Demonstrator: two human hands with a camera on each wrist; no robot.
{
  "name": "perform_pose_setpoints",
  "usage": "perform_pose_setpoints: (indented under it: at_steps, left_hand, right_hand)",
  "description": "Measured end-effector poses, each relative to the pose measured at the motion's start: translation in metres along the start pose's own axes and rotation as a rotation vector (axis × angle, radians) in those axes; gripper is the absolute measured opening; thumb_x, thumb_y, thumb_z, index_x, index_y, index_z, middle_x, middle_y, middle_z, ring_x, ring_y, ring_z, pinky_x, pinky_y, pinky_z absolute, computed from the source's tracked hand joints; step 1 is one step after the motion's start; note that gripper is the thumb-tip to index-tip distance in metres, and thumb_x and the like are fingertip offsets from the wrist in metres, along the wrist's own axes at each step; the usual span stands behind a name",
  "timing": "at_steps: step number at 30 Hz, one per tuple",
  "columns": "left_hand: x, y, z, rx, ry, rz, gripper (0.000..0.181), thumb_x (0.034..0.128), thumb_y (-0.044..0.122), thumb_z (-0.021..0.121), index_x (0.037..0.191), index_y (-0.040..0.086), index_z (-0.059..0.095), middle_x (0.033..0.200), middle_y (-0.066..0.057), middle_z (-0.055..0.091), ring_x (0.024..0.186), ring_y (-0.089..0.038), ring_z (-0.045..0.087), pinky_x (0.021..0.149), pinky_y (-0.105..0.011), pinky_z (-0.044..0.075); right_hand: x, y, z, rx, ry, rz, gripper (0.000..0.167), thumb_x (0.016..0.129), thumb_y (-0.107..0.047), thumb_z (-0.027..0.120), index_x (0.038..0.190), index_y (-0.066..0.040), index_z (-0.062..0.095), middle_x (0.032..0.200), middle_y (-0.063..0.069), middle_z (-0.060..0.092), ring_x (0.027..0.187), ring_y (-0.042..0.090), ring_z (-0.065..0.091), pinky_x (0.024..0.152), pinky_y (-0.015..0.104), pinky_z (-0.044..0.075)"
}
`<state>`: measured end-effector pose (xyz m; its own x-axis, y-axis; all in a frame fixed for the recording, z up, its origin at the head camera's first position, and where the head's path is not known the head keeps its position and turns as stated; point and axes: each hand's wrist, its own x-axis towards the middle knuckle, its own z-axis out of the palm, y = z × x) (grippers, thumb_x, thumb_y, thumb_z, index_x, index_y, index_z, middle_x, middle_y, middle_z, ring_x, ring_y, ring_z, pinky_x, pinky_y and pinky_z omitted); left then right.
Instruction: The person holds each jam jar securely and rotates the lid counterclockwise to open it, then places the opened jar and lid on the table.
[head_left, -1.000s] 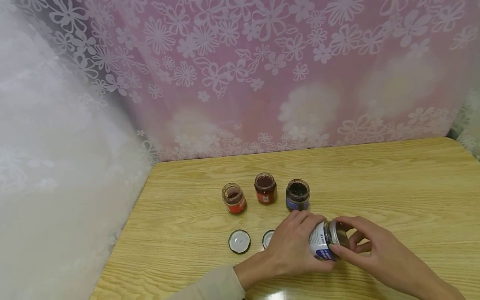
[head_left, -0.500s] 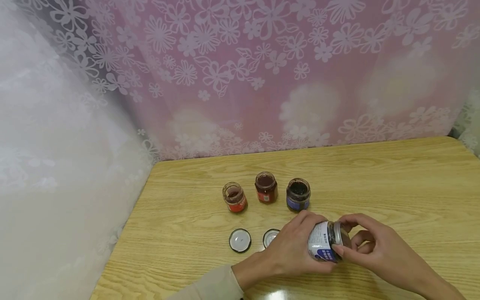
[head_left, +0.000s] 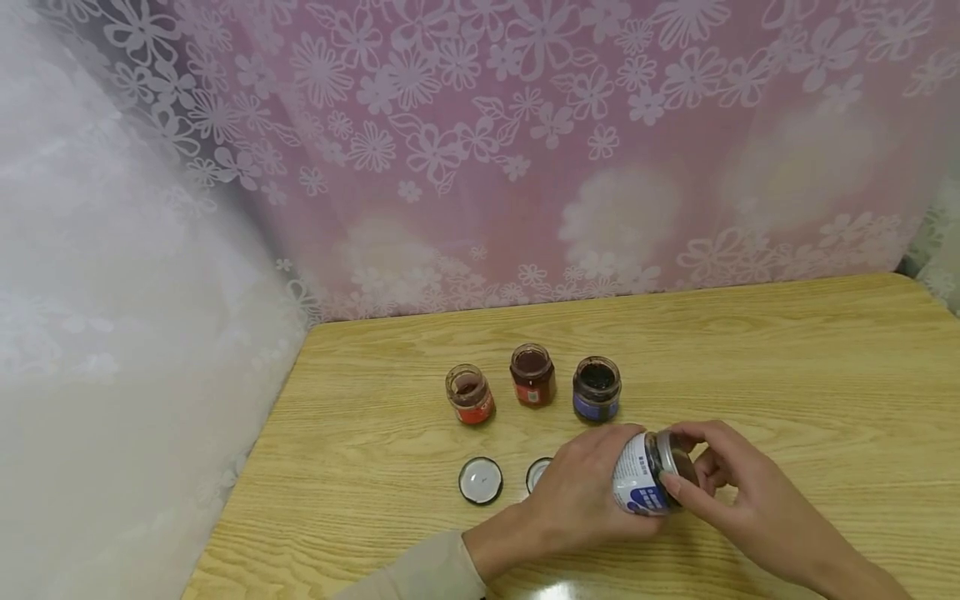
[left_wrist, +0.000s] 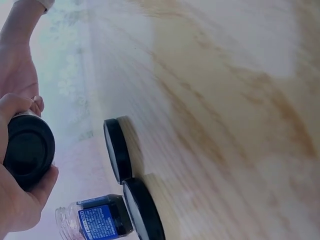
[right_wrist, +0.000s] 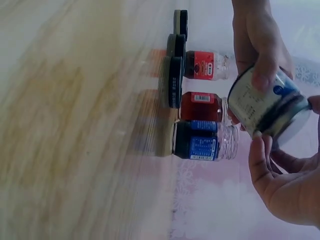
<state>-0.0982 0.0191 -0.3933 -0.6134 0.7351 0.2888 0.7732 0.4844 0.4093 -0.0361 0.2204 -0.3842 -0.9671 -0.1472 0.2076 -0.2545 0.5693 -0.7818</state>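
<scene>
My left hand (head_left: 573,487) wraps round a jar with a white and blue label (head_left: 633,479), held tilted on its side above the table. The fingers and thumb of my right hand (head_left: 757,508) pinch the silver-rimmed cap end (head_left: 678,462) of that jar. The jar's dark round base (left_wrist: 29,150) faces the left wrist camera. In the right wrist view the labelled jar (right_wrist: 257,100) sits between both hands, its cap end partly covered by fingers.
Three uncapped jars stand behind the hands: a red-labelled jar (head_left: 472,404), a dark red jar (head_left: 534,387) and a blue-labelled jar (head_left: 596,400). A lid (head_left: 480,482) lies left of the left hand, beside another lid (head_left: 536,473) partly hidden. A third lid (right_wrist: 175,82) shows too.
The jar and both hands have risen slightly in the head view. My right fingers have shifted a little on the cap end. The standing jars and lids have stayed in place.
</scene>
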Motion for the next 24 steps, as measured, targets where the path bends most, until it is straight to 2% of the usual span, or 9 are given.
perform_pose_setpoints:
  at_steps: [5, 10, 14, 18, 24]
  left_hand:
    - [0.000, 0.000, -0.002, -0.049, 0.040, 0.008, 0.074, 0.0675, 0.044, 0.082, 0.127, 0.015, 0.051, 0.116, 0.009, 0.058, 0.094, 0.004, 0.049, 0.079, -0.006, 0.036]
    - [0.000, 0.001, -0.005, -0.137, 0.042, 0.046, 0.070, 0.0639, 0.040, 0.085, 0.122, 0.018, 0.053, 0.105, 0.013, 0.058, 0.085, 0.010, 0.044, 0.070, -0.003, 0.037]
    - [-0.002, 0.003, -0.007, -0.153, 0.040, 0.066, 0.069, 0.0623, 0.040, 0.086, 0.120, 0.019, 0.054, 0.100, 0.015, 0.058, 0.082, 0.013, 0.042, 0.068, -0.003, 0.037]
    - [-0.003, 0.004, -0.010, -0.172, 0.034, 0.073, 0.071, 0.0619, 0.039, 0.087, 0.121, 0.018, 0.054, 0.102, 0.014, 0.058, 0.084, 0.012, 0.043, 0.069, -0.003, 0.037]
    - [-0.002, 0.005, -0.014, -0.208, 0.021, 0.076, 0.068, 0.0627, 0.038, 0.086, 0.120, 0.020, 0.054, 0.101, 0.016, 0.057, 0.083, 0.013, 0.042, 0.069, -0.003, 0.038]
  right_hand:
    - [0.000, -0.006, 0.009, -0.026, 0.072, -0.025, 0.037, 0.090, -0.012, 0.066, 0.124, -0.011, 0.051, 0.094, 0.001, 0.045, 0.070, 0.010, 0.044, 0.053, 0.024, 0.038]
    - [-0.004, -0.008, 0.019, -0.032, 0.160, -0.125, 0.041, 0.084, -0.005, 0.068, 0.121, -0.012, 0.050, 0.100, -0.003, 0.043, 0.077, 0.009, 0.041, 0.056, 0.021, 0.038]
    - [-0.007, -0.009, 0.024, -0.036, 0.210, -0.191, 0.045, 0.080, -0.004, 0.068, 0.120, -0.010, 0.051, 0.100, -0.005, 0.042, 0.077, 0.008, 0.041, 0.055, 0.020, 0.038]
    - [-0.007, -0.009, 0.024, -0.046, 0.213, -0.228, 0.046, 0.077, -0.006, 0.069, 0.120, -0.008, 0.051, 0.098, -0.006, 0.041, 0.073, 0.007, 0.039, 0.052, 0.018, 0.036]
    - [-0.004, -0.008, 0.019, -0.073, 0.195, -0.319, 0.051, 0.076, -0.008, 0.071, 0.122, -0.006, 0.051, 0.097, -0.005, 0.041, 0.076, 0.005, 0.038, 0.055, 0.014, 0.036]
